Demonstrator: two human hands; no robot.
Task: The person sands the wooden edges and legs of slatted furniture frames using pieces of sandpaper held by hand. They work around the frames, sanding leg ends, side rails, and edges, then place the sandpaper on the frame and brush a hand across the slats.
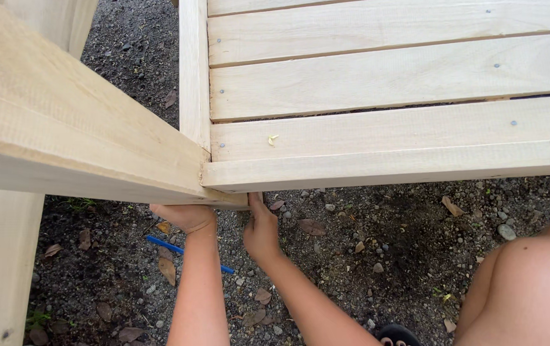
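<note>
Under rough pale planks [384,166], perhaps gripping hands [224,224]

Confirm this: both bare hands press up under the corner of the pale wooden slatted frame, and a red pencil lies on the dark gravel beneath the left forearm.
Not quite: the head view shows a blue pencil, not red. Otherwise right: left hand and right hand meet the pale wooden slatted frame from below, over dark gravel.

Pale rough-sawn wooden beam [63,138], slanting from upper left into the slatted frame [377,163] corner.
</note>
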